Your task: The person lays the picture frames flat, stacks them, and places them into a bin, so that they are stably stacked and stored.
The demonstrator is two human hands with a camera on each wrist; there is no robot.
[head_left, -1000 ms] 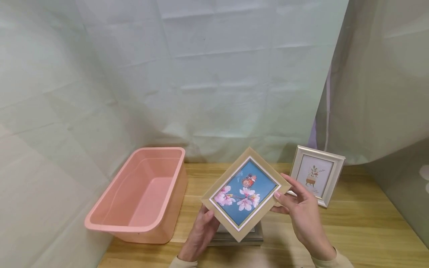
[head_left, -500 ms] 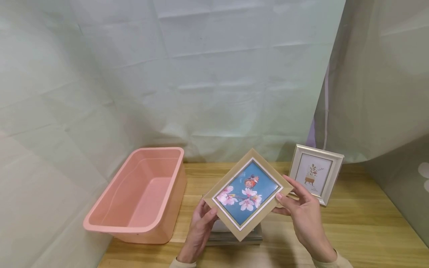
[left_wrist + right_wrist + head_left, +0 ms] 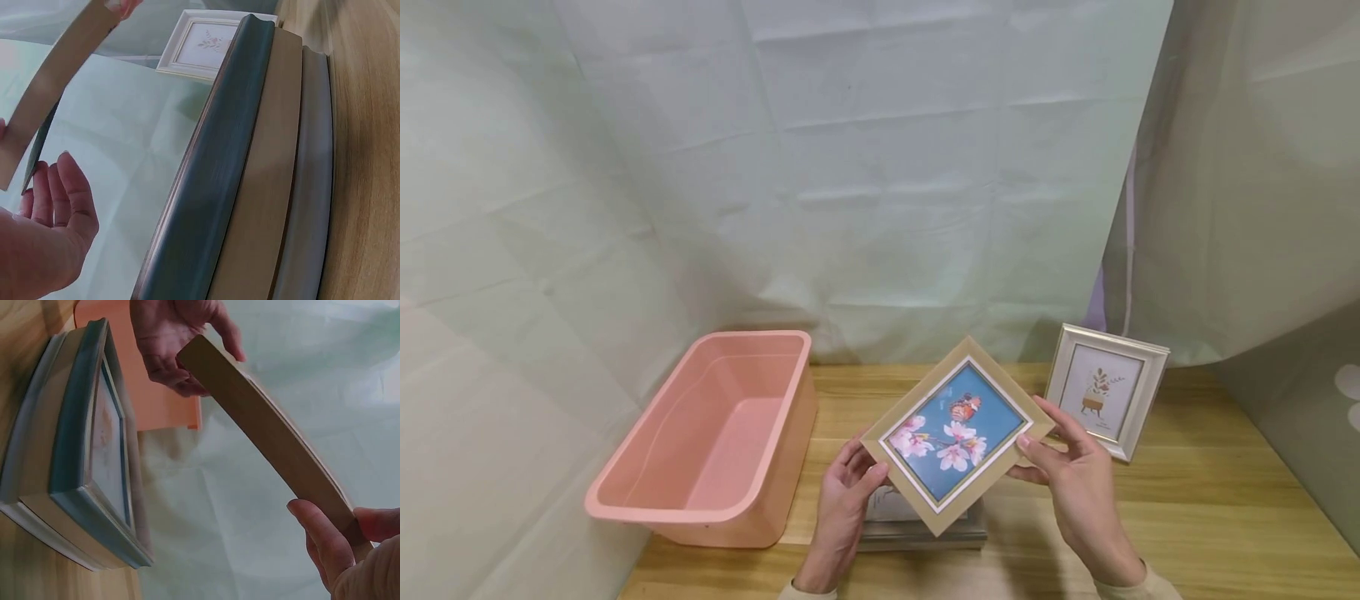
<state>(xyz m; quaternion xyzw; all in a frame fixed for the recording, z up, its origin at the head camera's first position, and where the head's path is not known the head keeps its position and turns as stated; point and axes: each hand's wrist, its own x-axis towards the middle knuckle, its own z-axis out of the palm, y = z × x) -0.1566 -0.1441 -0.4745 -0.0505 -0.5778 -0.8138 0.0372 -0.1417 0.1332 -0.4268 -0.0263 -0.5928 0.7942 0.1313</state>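
A light wooden picture frame (image 3: 955,433) with a butterfly and pink blossoms on blue is held up, turned cornerwise, above a stack of picture frames (image 3: 921,535). My left hand (image 3: 844,504) pinches its left corner, thumb on the front and fingers behind. On the right corner, my right hand (image 3: 1078,492) grips with the thumb in front and fingers at the back. The right wrist view shows the held frame (image 3: 269,437) edge-on, with the right hand (image 3: 337,544) round its lower end. Blue-green, tan and greyish frames (image 3: 256,162) make up the stack in the left wrist view.
To the left stands a pink plastic tub (image 3: 786,492) with nothing seen inside. A pale silver-gold frame (image 3: 1150,375) with a potted-plant picture stands upright at the back right. Pale cloth (image 3: 887,167) hangs behind the wooden table (image 3: 1210,533).
The held frame has shifted slightly to the right with both hands still on it. My left fingers have moved a little along its left corner. The tub and standing frame are unmoved.
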